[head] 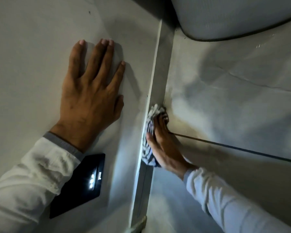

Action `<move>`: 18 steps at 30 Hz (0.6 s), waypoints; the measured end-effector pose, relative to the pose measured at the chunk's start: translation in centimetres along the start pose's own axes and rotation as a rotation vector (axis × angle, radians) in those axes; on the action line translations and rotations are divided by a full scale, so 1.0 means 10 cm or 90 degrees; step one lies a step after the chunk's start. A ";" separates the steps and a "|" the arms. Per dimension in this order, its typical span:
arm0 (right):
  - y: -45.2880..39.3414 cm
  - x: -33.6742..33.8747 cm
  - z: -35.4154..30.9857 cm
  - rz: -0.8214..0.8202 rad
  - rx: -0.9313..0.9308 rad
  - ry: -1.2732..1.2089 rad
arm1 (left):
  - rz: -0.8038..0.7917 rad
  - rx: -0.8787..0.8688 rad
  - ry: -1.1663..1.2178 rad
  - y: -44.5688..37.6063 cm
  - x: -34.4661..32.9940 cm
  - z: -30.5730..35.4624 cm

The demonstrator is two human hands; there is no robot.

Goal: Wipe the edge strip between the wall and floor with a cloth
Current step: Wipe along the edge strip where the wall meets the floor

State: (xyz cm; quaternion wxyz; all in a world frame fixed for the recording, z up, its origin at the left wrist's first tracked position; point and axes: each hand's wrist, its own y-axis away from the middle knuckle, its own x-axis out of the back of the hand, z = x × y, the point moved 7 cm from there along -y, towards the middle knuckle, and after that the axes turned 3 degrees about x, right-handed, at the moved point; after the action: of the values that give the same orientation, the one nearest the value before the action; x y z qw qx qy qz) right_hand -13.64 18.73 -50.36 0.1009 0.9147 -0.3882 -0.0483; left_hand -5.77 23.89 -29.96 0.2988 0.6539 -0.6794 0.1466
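- My left hand (pixel 91 91) lay flat on the wall (pixel 32 47), fingers (pixel 106 56) spread apart.
- My right hand (pixel 163 143) pressed the cloth (pixel 149 132) against the edge strip (pixel 160 78), fingers closed on the cloth.
- The cloth sat where the strip met the floor (pixel 233 98).
- A black phone (pixel 81 185) with a light was near my left sleeve (pixel 27 179).

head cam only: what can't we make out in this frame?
- Edge strip: the part under the cloth and right hand is covered.
- Right hand fingertips: motion-blurred, wrapped in cloth.
- Black phone: lower corner hidden by left sleeve.
- White rounded object: cut off by top edge.
- Left hand: palm contact with wall unseen.
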 end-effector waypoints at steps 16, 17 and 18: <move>0.37 -0.37 0.07 0.025 0.002 -0.037 | -0.041 0.016 0.003 0.29 -0.08 0.15; 0.20 -0.25 0.06 0.041 -0.007 -0.028 | -0.045 0.023 0.004 0.35 -0.07 0.18; 0.00 -0.11 0.05 0.062 -0.013 -0.018 | -0.051 0.032 0.007 0.40 -0.06 0.21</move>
State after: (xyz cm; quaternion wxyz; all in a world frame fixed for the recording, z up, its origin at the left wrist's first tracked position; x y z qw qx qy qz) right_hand -14.50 19.42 -50.81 0.1072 0.8930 -0.4329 -0.0604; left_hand -10.19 23.57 -31.19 0.2919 0.6873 -0.6468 0.1551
